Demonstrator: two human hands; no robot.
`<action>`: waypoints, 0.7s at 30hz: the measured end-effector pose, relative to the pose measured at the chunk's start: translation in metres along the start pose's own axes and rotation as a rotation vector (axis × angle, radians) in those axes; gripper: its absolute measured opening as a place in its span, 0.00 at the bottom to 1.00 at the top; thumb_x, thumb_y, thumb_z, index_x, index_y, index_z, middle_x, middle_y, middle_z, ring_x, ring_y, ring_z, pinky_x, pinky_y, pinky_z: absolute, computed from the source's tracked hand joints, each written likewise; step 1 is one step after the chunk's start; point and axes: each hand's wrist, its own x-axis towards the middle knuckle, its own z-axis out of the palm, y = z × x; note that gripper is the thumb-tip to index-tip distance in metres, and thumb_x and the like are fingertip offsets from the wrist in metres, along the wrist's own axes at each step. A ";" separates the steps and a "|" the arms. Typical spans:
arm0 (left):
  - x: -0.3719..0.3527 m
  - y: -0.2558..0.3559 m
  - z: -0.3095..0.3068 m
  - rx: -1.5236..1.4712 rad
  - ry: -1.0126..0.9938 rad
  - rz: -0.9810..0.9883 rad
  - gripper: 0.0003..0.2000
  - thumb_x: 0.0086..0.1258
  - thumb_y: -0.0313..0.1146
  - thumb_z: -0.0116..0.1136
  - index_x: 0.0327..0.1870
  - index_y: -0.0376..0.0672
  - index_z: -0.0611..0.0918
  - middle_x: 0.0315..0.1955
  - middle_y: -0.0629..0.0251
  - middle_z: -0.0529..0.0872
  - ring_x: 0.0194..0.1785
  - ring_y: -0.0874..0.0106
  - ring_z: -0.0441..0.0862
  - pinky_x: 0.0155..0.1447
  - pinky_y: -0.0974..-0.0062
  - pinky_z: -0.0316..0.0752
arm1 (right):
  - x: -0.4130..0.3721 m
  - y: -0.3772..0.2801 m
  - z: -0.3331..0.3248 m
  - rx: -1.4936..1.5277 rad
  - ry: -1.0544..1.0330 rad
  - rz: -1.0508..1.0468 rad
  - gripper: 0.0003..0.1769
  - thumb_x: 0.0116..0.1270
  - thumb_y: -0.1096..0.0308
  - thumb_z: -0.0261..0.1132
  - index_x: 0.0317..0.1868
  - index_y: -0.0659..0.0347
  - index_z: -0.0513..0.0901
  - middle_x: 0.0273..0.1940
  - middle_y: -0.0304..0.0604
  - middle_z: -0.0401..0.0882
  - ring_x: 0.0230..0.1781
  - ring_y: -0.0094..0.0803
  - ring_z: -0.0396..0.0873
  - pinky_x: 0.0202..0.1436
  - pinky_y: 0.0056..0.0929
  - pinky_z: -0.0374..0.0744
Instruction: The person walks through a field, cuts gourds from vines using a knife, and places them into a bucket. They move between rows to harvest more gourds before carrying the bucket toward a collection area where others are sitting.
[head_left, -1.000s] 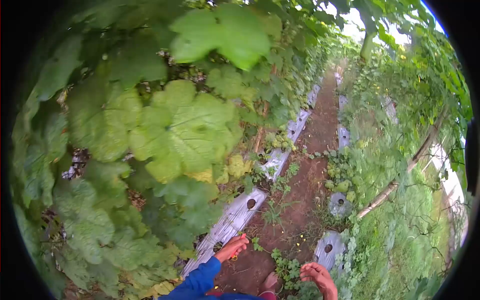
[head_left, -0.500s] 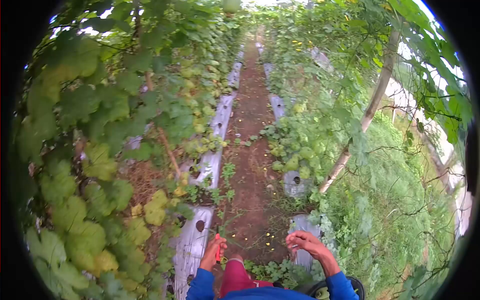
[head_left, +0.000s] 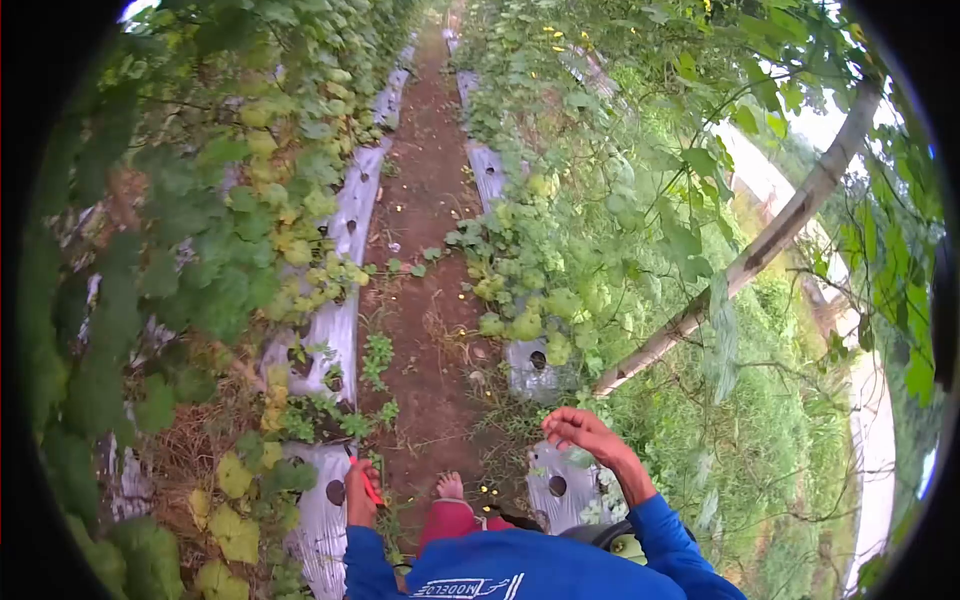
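My left hand (head_left: 361, 494) is closed around a red-handled tool (head_left: 371, 482) whose thin dark tip points up and forward. Its exact kind is too small to make out. Below that hand lies silver plastic mulch (head_left: 318, 520) with round planting holes. On the other side, my right hand (head_left: 590, 436) is raised with its fingers loosely bent and nothing visible in them. Beside my right hip is a dark-rimmed container (head_left: 612, 536) with pale green fruit (head_left: 628, 547) in it, partly hidden by my sleeve.
A brown dirt path (head_left: 425, 210) runs straight ahead between leafy climbing vines (head_left: 290, 120). A slanting wooden pole (head_left: 745, 268) crosses the right side. Small weeds (head_left: 377, 360) grow at the path's left edge. My bare foot (head_left: 450, 486) stands on the soil.
The view has tilted down and turned right, so the path sits further left and more of my blue shirt shows. The container appears closer to my body. Both hands keep similar poses.
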 end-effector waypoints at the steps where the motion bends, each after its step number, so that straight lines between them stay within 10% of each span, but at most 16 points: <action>1: 0.017 0.015 0.023 0.015 -0.053 0.025 0.08 0.65 0.43 0.61 0.35 0.50 0.78 0.20 0.73 0.78 0.17 0.80 0.71 0.18 0.81 0.63 | 0.010 -0.013 -0.008 0.055 0.068 -0.028 0.13 0.76 0.59 0.59 0.51 0.58 0.80 0.42 0.32 0.81 0.42 0.19 0.78 0.45 0.21 0.77; 10: 0.096 0.156 0.212 0.262 -0.357 0.186 0.10 0.72 0.43 0.56 0.40 0.46 0.78 0.23 0.71 0.80 0.19 0.82 0.72 0.19 0.82 0.65 | 0.130 -0.085 -0.065 0.042 -0.005 0.063 0.13 0.76 0.60 0.59 0.51 0.58 0.80 0.42 0.31 0.79 0.41 0.19 0.78 0.45 0.19 0.78; 21: 0.302 0.199 0.290 0.021 -0.100 0.015 0.09 0.68 0.43 0.58 0.39 0.50 0.77 0.22 0.71 0.78 0.18 0.79 0.70 0.19 0.78 0.63 | 0.350 -0.136 -0.221 0.005 -0.034 0.055 0.15 0.75 0.56 0.60 0.53 0.57 0.80 0.44 0.31 0.79 0.42 0.20 0.77 0.44 0.22 0.78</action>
